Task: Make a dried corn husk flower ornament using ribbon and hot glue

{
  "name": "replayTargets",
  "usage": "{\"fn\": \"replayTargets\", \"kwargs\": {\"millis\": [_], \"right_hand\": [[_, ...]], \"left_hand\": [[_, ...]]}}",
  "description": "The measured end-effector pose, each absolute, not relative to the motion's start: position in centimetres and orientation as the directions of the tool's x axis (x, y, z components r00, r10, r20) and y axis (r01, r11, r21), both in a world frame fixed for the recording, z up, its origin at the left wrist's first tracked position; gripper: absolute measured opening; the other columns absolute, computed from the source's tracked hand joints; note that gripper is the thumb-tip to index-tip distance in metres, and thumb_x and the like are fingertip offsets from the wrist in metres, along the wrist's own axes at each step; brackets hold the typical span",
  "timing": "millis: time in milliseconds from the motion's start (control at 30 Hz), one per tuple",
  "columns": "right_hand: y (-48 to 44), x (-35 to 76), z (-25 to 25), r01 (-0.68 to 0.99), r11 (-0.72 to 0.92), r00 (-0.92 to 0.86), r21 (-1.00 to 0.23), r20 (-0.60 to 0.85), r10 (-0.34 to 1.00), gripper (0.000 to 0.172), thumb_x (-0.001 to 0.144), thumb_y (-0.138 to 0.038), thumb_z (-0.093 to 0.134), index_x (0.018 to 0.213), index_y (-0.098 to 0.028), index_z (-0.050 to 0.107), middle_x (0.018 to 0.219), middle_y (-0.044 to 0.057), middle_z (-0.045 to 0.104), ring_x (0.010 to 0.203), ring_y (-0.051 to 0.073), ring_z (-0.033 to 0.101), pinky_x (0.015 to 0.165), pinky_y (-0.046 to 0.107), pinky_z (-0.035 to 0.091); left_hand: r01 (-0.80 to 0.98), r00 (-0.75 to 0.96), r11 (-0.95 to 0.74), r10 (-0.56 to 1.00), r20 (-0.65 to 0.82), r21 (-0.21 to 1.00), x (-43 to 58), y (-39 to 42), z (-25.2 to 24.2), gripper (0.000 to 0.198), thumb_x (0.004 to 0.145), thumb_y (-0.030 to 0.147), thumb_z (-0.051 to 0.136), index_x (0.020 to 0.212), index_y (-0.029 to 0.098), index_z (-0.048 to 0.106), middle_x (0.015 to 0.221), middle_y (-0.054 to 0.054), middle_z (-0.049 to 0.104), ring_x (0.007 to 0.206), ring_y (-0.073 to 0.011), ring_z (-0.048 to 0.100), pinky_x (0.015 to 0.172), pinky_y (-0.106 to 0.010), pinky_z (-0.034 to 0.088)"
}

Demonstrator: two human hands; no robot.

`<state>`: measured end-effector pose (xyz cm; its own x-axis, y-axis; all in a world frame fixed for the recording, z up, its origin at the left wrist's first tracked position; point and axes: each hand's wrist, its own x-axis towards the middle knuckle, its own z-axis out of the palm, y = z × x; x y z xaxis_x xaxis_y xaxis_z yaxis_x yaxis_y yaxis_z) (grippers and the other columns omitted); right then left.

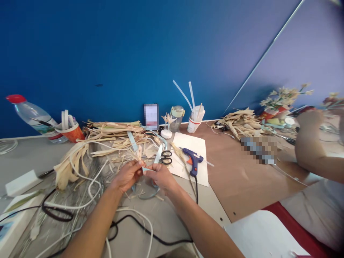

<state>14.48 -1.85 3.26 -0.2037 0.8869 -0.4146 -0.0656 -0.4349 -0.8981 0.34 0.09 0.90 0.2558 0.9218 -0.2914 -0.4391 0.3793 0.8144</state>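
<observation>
Husk piece [139, 153]: sticks up from the fingertips of the left hand [129, 176], low over the desk [163, 219], just this side of the heaped husks [115, 130]. Looks pale, dry; pinched between left thumb and fingers, lower end out of sight in the grip. Right hand [162, 175]: close beside, nipping a light-blue strip [147, 169] between thumb and fingertips; cannot tell about any wrap or join, covered by fingers. Probably next to weightless, papery, a bit stiff along the grain, not slippery by the look; likely to split or crease under a hard squeeze or sharp bend. Best taken low, near the base, with a soft pinch; leave the thin upper end free. Strip: looks thin and limp, better gripped close to the husk and drawn gently, likely to buckle if pushed. Nearby: scissors [166, 157] just past the right hand, glue gun [195, 161] farther right on a white sheet [194, 141].
</observation>
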Motion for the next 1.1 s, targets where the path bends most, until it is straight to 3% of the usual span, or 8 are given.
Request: {"fn": "replayTargets", "kwargs": {"millis": [600,833,1000,1100], "right_hand": [[-2.0,14.8,3.3,-0.010,-0.366,-0.260,-0.931,-0.351,0.899,0.007,0.063,-0.017,0.062,0.068,-0.017,0.057,0.046,-0.010,0.044,0.039,0.005,0.032,0.042,0.020,0.022],[-2.2,14.9,3.0,-0.054,-0.277,-0.274,-0.959,-0.253,0.928,0.016,0.064,-0.030,0.065,0.066,-0.017,0.056,0.049,-0.008,0.044,0.043,0.006,0.033,0.046,0.021,0.025],[-2.2,14.8,2.6,0.166,-0.083,-0.155,-0.983,-0.109,0.982,0.009,0.068,-0.025,0.059,0.063,-0.018,0.058,0.058,-0.004,0.053,0.056,0.010,0.046,0.056,0.022,0.035],[-2.2,14.8,2.8,0.157,-0.053,-0.149,-0.986,-0.077,0.986,0.008,0.068,-0.020,0.055,0.062,-0.018,0.060,0.064,-0.002,0.062,0.063,0.012,0.052,0.063,0.023,0.039]], "left_hand": [[-0.380,0.249,0.349,0.931,-0.268,0.857,0.8,-0.4,1.7,0.035,0.055,0.035,0.084,0.060,0.014,0.056,0.055,0.004,0.051,0.051,-0.0078,0.046,0.050,-0.019,0.038],[-0.338,0.209,0.328,0.940,-0.270,0.882,0.6,-0.4,2.0,0.036,0.052,0.039,0.083,0.061,0.014,0.059,0.056,0.004,0.053,0.053,-0.0086,0.047,0.052,-0.020,0.037],[-0.343,0.243,0.327,0.937,-0.253,0.881,0.5,-0.3,1.4,0.033,0.056,0.038,0.082,0.059,0.014,0.060,0.055,0.004,0.051,0.050,-0.0072,0.042,0.051,-0.020,0.034],[-0.411,0.297,0.328,0.930,-0.216,0.850,0.4,-0.4,1.2,0.035,0.057,0.044,0.081,0.063,0.014,0.063,0.061,0.001,0.056,0.054,-0.0082,0.044,0.053,-0.021,0.037]]}}
